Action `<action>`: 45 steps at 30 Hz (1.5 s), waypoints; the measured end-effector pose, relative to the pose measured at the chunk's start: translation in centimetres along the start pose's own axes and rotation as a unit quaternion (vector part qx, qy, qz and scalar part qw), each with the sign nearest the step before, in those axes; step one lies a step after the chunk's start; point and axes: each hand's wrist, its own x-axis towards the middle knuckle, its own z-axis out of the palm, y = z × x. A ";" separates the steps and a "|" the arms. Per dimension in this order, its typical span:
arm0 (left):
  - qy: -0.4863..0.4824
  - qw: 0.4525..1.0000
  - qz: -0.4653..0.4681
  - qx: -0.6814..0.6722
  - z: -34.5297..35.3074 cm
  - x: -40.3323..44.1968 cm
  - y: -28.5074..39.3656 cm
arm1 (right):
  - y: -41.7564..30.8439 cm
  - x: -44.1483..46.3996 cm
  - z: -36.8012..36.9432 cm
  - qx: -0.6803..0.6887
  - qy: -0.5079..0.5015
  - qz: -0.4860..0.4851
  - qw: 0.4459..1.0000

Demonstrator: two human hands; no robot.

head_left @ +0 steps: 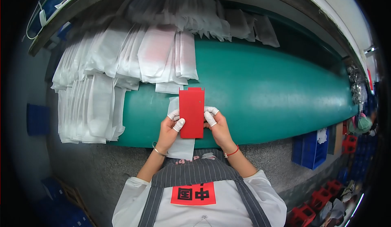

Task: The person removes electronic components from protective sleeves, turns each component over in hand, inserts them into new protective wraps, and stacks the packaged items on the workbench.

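Note:
A flat red rectangular panel [191, 115] with a small notched tab along its top edge is held upright in front of me, between both hands. My left hand [169, 128] grips its left edge, thumb on the front face. My right hand [217, 125] is closed at the right edge, its thumb by the side. White covers sit on several fingertips of both hands. Behind and below the panel lies a white translucent sleeve [182, 149], partly hidden by the panel and reaching over the table's near edge.
Rows of overlapping white sleeves [104, 52] cover the left and back of the green table [260, 88]; some show a reddish tint inside. A shelf edge [326, 15] arches over the far side. Blue bins [311, 147] and red stools [303, 214] stand on the right.

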 end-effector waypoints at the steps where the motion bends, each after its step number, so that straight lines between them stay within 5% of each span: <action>1: 0.004 1.000 0.005 0.006 0.0 0.0 0.0 | 0.0 -0.1 0.0 0.000 0.000 0.000 1.000; 11: 0.052 0.998 -0.002 -0.043 0.1 0.5 0.5 | 1.4 -0.1 1.3 -0.025 -0.034 -0.106 0.994; 17: 0.070 0.994 -0.007 -0.086 -0.3 0.5 0.5 | 1.7 0.0 0.8 0.116 -0.043 0.017 0.992; 21: 0.071 0.992 -0.006 -0.102 -0.6 0.1 0.6 | 1.6 0.1 1.7 0.004 -0.029 0.015 0.999; 27: -0.037 0.996 0.063 0.059 0.2 -0.2 1.5 | 2.0 0.6 2.0 0.074 -0.108 0.057 0.990; 36: -0.059 0.992 0.062 0.089 0.4 -0.3 2.2 | 2.1 0.7 1.6 0.064 -0.110 0.081 0.989; 38: -0.001 0.996 0.057 0.061 0.1 -0.1 1.8 | 1.8 0.3 1.9 0.014 -0.052 0.009 0.999; 39: 0.031 0.997 0.059 0.023 -0.1 0.5 2.1 | 2.2 0.7 2.4 -0.032 0.018 -0.124 0.992; 42: 0.012 1.000 0.015 0.008 -0.3 1.1 2.1 | 0.6 0.2 2.4 -0.045 0.037 -0.121 0.991; 45: -0.019 0.999 -0.034 -0.004 -0.2 1.1 2.0 | 0.1 -0.2 2.7 -0.034 -0.054 -0.131 0.989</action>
